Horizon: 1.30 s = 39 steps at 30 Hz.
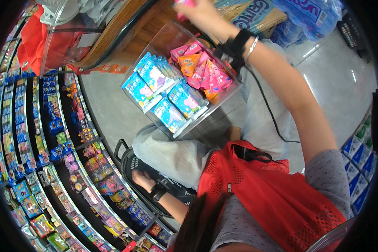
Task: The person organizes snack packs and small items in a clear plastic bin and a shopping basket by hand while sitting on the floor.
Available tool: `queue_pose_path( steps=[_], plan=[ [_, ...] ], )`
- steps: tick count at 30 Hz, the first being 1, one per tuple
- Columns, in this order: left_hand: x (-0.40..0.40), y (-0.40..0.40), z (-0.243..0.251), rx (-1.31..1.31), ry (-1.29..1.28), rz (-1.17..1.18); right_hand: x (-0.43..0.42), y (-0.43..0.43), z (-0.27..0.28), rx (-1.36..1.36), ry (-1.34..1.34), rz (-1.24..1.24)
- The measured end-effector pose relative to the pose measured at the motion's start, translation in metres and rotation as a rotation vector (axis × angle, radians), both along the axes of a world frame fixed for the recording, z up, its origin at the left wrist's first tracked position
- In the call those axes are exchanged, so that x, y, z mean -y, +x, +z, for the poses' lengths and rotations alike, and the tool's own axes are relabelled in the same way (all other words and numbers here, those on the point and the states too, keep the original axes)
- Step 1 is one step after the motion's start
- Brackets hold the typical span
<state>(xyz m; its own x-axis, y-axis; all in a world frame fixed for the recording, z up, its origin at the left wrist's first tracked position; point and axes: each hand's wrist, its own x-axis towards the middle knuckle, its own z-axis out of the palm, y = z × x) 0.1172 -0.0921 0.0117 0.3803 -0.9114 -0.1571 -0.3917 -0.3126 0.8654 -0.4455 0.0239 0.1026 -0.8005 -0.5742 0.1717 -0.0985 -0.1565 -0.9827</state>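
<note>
At the top edge, my right hand (201, 14) is closed on a pink packet (184, 8), part of it cut off by the frame. Below that arm, a clear plastic bin (212, 108) sits tilted in front of my knees. Blue snack packets with a cartoon pig (179, 99) fill its near left side. Pink cone-shaped packets (208, 74) and a few orange ones (189, 64) are heaped at its right. My left hand (144, 181) hangs blurred over a black shopping basket (159, 184) beside my leg; its fingers are not clear.
Shelves of small packaged goods (60, 138) curve along the left. A wooden counter (119, 31) with a red bag (34, 44) stands at upper left. Shrink-wrapped bottles (312, 19) and a carton (249, 14) lie at upper right. A black cable (267, 107) crosses beside my leg.
</note>
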Motion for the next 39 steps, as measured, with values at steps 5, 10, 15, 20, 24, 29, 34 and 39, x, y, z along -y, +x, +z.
queue_pose_path(
  steps=[5, 10, 15, 20, 24, 29, 34, 39],
  plan=[
    [-0.036, -0.156, 0.094, -0.329, -0.266, -0.682, 0.002, 0.125, -0.031, -0.415, -0.100, 0.459],
    [-0.073, -0.220, 0.077, -0.601, 0.079, -0.906, -0.016, 0.191, -0.037, -0.598, -0.304, 0.965],
    [-0.095, -0.239, 0.053, -0.747, 0.171, -0.785, -0.011, 0.189, -0.052, -0.477, -0.189, 1.032],
    [-0.090, -0.228, 0.035, -0.953, 0.265, -0.695, 0.001, 0.175, -0.040, -0.546, -0.195, 0.918],
    [-0.088, -0.220, 0.041, -0.834, 0.265, -0.608, 0.018, 0.142, -0.033, -0.450, -0.159, 0.486],
    [-0.070, -0.185, 0.068, -1.130, 0.419, -0.619, 0.020, 0.070, -0.055, -0.712, 0.626, 0.399],
    [-0.031, -0.105, 0.083, -1.409, 0.287, -0.405, 0.008, 0.079, -0.065, -0.876, 1.283, 0.707],
    [0.003, -0.031, 0.038, -1.041, 0.213, -0.192, 0.014, 0.088, -0.082, -0.882, 1.344, 0.631]
  ],
)
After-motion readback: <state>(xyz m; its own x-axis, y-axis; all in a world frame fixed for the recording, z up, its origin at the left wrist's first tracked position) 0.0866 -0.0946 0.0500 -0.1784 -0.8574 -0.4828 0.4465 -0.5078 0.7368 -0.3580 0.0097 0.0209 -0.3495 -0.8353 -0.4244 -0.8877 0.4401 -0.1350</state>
